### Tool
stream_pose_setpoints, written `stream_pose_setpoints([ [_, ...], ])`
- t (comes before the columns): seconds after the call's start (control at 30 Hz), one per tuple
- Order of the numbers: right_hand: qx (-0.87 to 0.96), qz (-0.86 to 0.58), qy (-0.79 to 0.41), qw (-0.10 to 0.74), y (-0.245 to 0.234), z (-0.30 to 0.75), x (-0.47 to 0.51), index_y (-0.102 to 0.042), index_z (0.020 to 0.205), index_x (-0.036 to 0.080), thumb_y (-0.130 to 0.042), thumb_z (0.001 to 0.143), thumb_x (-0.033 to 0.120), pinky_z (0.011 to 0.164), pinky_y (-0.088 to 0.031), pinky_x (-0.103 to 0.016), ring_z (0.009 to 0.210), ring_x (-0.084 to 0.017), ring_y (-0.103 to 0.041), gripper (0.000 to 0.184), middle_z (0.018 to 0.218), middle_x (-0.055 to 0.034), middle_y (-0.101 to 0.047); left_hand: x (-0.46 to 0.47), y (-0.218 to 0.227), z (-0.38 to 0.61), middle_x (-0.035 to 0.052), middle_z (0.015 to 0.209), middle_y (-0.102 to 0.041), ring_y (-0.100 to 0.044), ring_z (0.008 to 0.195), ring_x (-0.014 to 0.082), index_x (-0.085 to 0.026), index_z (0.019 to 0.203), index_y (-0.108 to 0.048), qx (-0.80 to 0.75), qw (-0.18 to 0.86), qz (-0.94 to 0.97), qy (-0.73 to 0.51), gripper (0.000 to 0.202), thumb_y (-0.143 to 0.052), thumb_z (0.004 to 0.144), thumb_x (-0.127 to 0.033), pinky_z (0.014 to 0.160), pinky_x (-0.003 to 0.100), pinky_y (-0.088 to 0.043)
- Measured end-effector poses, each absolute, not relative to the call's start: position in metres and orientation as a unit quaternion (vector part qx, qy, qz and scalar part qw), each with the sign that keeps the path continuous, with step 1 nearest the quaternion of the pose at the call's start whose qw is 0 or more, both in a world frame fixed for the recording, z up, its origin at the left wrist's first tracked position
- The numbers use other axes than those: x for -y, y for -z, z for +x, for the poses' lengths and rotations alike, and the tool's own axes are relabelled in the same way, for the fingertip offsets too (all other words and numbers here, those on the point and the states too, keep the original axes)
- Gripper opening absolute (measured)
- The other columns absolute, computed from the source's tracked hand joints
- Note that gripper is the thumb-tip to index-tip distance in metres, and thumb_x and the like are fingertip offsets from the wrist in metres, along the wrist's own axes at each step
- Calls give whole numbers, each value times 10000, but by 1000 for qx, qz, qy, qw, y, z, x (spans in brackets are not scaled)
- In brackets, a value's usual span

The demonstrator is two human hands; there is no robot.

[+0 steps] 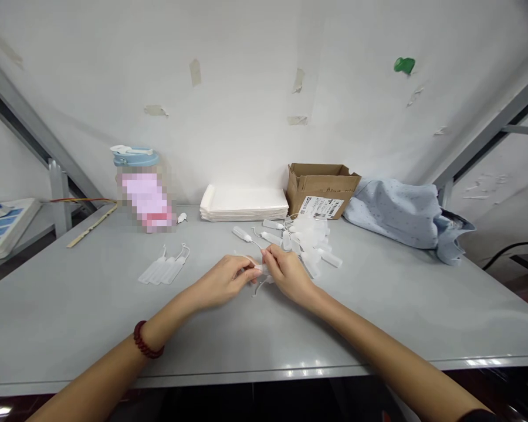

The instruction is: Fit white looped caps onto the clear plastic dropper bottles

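Observation:
At the middle of the grey table, my left hand (229,278) and my right hand (289,276) meet with fingers closed. Between the fingertips is a small translucent white plastic tube (261,268), mostly covered by them. A thin pale cord sticks up from my left fingers, and another white loop (258,288) hangs below. Just beyond lies one corded tube (242,234), its cord reaching my right fingertips. A loose pile of similar tubes (310,234) spreads beyond my right hand. Several more tubes (163,271) lie side by side left of my left hand.
Against the wall stand a stack of white packets (246,203) and an open cardboard box (319,190). Light blue cloth (391,211) lies to the right. At the back left are a blue-lidded container (135,157), partly pixelated, and a thin strip (92,224).

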State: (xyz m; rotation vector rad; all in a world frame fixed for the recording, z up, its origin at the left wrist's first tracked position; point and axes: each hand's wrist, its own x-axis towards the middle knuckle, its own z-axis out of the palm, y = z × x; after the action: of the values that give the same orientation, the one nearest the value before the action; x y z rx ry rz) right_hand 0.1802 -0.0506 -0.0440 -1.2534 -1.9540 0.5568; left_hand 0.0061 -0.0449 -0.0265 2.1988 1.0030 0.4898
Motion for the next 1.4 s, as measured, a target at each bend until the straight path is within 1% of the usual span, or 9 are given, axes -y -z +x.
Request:
stream_pose_setpoints([
  [0.17,751,-496,-231,370,43,181,47,-437,651,206,-356,920,268,497,-295,-229,455,-109,-395,288,492,54,-412,44,34,9,88,884,-648,-560,868,214,-151,837,-617,-334,209,890,-228,259,-388,929,-229,783,314,-429],
  [0.27,738,-499,-250,380,42,181,47,-441,644,204,-351,922,290,501,-291,-227,460,-109,-389,305,478,60,-375,44,36,8,102,928,-647,-535,897,228,-147,888,-614,-312,157,905,-242,245,-379,933,-198,787,340,-438],
  [0.5,744,-484,-264,378,44,183,46,-448,670,199,-362,918,327,506,-288,-225,483,-108,-404,292,510,55,-400,45,32,6,88,877,-653,-551,893,221,-156,823,-610,-314,171,904,-235,225,-421,927,-222,779,333,-445],
  [0.73,759,-504,-196,363,46,192,41,-474,909,197,-407,918,363,518,-330,-236,504,-126,-453,179,613,33,-514,29,25,-11,64,955,-665,-572,891,211,-178,930,-629,-402,172,864,-250,235,-464,900,-343,780,322,-445],
  [0.87,795,-513,-137,294,46,197,37,-490,996,184,-491,896,312,595,-400,-264,687,-160,-562,162,852,-44,-613,17,24,-27,71,941,-670,-577,883,222,-176,901,-630,-477,146,833,-237,269,-407,895,-325,758,328,-449],
  [1.0,833,-509,-84,201,39,199,38,-547,968,180,-559,858,235,679,-441,-309,943,-227,-546,124,1020,-98,-586,5,26,-42,101,957,-674,-582,929,260,-155,892,-634,-558,71,803,-197,286,-378,872,-281,801,365,-442],
  [1.1,846,-481,-111,201,28,205,41,-566,1011,181,-598,843,295,763,-455,-349,986,-234,-519,206,1037,-101,-559,-4,25,-54,112,977,-671,-591,945,274,-149,919,-643,-623,18,767,-150,293,-374,856,-246,801,364,-445],
  [1.2,848,-455,-201,185,16,216,42,-586,1046,213,-675,775,380,843,-447,-360,1012,-221,-510,331,1061,-73,-550,-17,25,-65,115,958,-676,-616,907,278,-143,959,-655,-655,5,748,-112,301,-391,839,-224,754,351,-464],
  [1.4,857,-384,-331,95,11,232,40,-521,1236,337,-748,683,232,968,-397,-374,1205,-227,-431,607,1296,-11,-461,-53,22,-74,181,1139,-593,-588,1025,301,-74,1051,-626,-682,-3,730,-44,279,-481,816,-120,834,363,-463],
])
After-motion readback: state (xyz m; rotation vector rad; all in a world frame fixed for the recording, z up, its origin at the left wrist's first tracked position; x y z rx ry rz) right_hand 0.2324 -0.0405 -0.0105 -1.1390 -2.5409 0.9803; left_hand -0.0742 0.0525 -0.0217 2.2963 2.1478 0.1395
